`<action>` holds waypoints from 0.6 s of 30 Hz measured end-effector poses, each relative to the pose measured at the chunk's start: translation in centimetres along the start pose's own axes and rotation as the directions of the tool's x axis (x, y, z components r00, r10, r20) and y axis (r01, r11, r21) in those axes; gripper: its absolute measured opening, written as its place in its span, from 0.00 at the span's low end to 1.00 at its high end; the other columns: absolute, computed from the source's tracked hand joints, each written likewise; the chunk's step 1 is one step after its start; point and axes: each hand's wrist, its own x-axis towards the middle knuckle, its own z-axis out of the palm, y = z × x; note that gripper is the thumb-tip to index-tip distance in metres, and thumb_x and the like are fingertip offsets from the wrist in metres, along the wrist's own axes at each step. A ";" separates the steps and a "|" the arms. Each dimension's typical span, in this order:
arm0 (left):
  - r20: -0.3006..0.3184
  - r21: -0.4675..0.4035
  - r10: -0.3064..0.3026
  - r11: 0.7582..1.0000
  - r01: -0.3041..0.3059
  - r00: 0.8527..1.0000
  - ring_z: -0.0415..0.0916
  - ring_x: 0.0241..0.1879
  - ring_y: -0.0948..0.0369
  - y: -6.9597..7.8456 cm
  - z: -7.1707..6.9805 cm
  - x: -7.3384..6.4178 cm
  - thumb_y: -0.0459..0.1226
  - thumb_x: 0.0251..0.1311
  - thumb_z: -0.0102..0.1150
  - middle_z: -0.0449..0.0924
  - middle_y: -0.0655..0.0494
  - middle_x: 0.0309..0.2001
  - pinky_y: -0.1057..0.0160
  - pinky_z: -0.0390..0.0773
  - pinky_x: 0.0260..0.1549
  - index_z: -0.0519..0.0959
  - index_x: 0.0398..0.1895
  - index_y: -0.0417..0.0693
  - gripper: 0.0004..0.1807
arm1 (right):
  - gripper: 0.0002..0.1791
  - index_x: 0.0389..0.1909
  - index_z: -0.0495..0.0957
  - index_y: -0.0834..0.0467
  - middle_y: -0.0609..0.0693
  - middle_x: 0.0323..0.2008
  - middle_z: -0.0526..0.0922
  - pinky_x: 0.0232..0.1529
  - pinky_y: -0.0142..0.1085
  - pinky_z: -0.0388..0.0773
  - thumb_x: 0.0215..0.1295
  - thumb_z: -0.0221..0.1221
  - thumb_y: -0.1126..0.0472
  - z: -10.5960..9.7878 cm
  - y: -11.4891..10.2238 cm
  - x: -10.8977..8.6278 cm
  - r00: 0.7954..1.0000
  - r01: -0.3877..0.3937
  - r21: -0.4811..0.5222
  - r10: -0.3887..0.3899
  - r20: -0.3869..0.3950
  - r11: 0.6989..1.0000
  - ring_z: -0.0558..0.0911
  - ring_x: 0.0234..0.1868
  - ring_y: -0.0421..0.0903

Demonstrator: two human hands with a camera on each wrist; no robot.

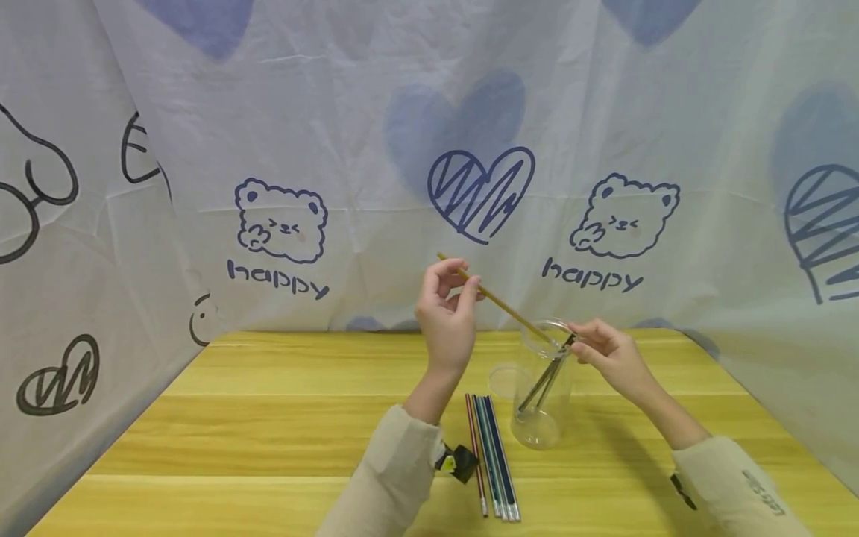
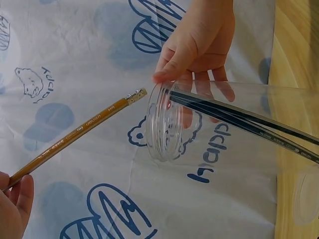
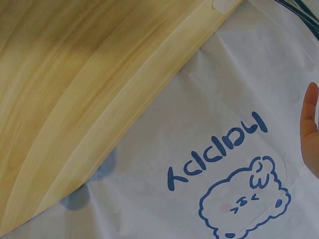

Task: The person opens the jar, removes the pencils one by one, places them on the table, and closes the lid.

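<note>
My left hand (image 1: 448,321) pinches a yellow pencil (image 1: 508,308) with its eraser end pointing down at the mouth of a clear jar (image 1: 537,429). In the left wrist view the pencil's eraser end (image 2: 137,95) is just outside the jar's rim (image 2: 158,124). My right hand (image 1: 612,356) grips the jar near its rim, thumb on the edge and fingers behind the wall. The jar stands upright on the table, and dark pencils (image 2: 239,122) lean inside it. Only part of the right hand (image 3: 310,129) shows in the right wrist view.
Several pencils (image 1: 493,455), red, teal and dark blue, lie side by side on the wooden table (image 1: 268,440) left of the jar. A clear round lid (image 1: 502,379) lies behind them. A printed cloth (image 1: 376,186) hangs at the table's back edge.
</note>
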 end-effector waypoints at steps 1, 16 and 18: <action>0.000 0.000 -0.008 1.000 0.008 1.000 0.73 0.30 0.56 0.0 -0.1 0.0 0.19 0.51 0.54 0.73 0.42 0.36 0.60 0.80 0.26 0.69 0.39 0.26 0.11 | 0.06 0.37 0.69 0.74 0.32 0.45 0.75 0.33 0.29 0.78 0.58 0.52 0.76 0.0 0.1 0.0 1.000 0.001 -0.001 -0.001 -0.001 1.000 0.78 0.38 0.32; 0.149 0.116 -0.231 0.970 0.215 0.961 0.75 0.32 0.48 -0.5 -1.8 -0.4 0.17 0.48 0.53 0.77 0.40 0.35 0.63 0.79 0.27 0.74 0.39 0.28 0.13 | 0.05 0.36 0.70 0.73 0.33 0.45 0.75 0.32 0.28 0.77 0.59 0.53 0.75 0.1 0.0 -0.1 1.000 0.013 -0.021 -0.013 -0.010 1.000 0.78 0.37 0.32; 0.164 0.143 -0.250 0.963 0.228 0.954 0.75 0.32 0.49 -0.7 -2.1 -0.5 0.18 0.48 0.54 0.77 0.40 0.36 0.63 0.79 0.28 0.75 0.39 0.29 0.13 | 0.06 0.36 0.70 0.73 0.32 0.45 0.75 0.32 0.28 0.77 0.59 0.53 0.75 0.1 0.0 -0.1 1.000 0.012 -0.021 -0.013 -0.009 1.000 0.78 0.36 0.32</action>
